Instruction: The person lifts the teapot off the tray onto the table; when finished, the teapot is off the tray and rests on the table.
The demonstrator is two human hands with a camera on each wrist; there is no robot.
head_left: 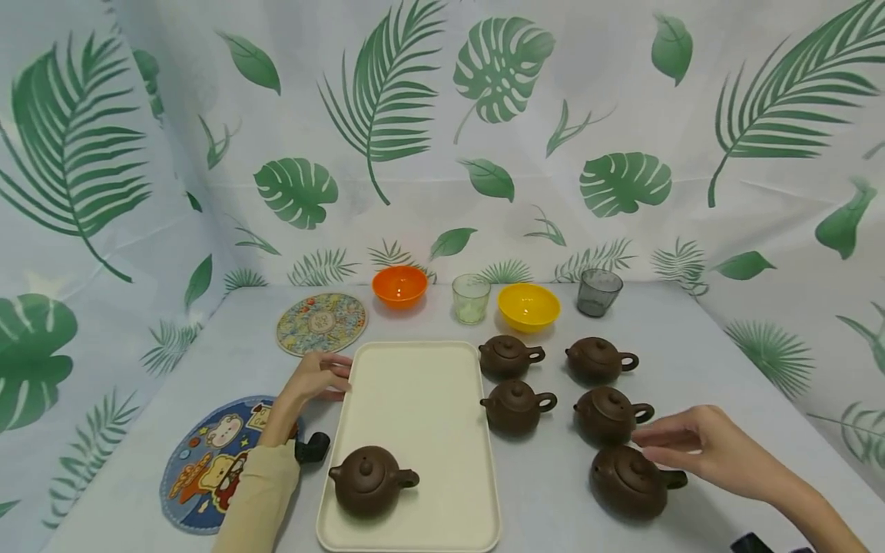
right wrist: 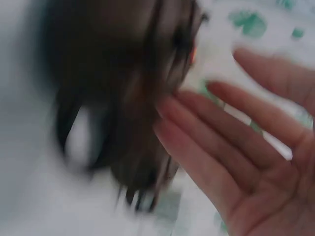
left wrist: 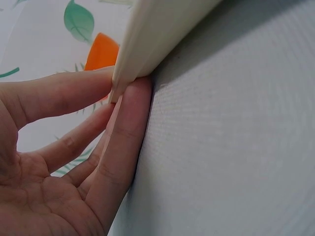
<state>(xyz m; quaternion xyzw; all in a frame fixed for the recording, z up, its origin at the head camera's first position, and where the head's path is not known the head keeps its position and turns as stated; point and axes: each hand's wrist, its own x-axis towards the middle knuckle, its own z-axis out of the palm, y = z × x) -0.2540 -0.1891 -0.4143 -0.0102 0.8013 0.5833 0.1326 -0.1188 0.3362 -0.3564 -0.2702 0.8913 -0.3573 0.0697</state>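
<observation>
- Nearest on the right, the person's right hand (head_left: 705, 449) reaches in over the desk (head_left: 546, 491) with fingers straight and slightly spread, holding nothing; its fingertips (head_left: 650, 449) lie at the near-right teapot (head_left: 629, 482), right by its lid and handle. The right wrist view is too blurred to confirm contact.
- Near the front of the cream tray (head_left: 415, 399), left of centre, sits one brown teapot (head_left: 369, 481), upright, handle to the right.
- At the near left lies a round cartoon mat (head_left: 200, 461), partly under the left sleeve (head_left: 259, 491).
- The left hand (head_left: 314, 376) rests at the tray's far-left edge; in the left wrist view the thumb sits on the rim and the fingers (left wrist: 130, 128) lie under it, a light pinch on the tray.
- Right of the tray, four more teapots (head_left: 515, 405) stand in two rows of two.
- Farther back are a patterned round mat (head_left: 321, 322), an orange bowl (head_left: 399, 286), a pale glass (head_left: 471, 298), a yellow bowl (head_left: 528, 306) and a grey cup (head_left: 598, 292), in a line from left to right.
</observation>
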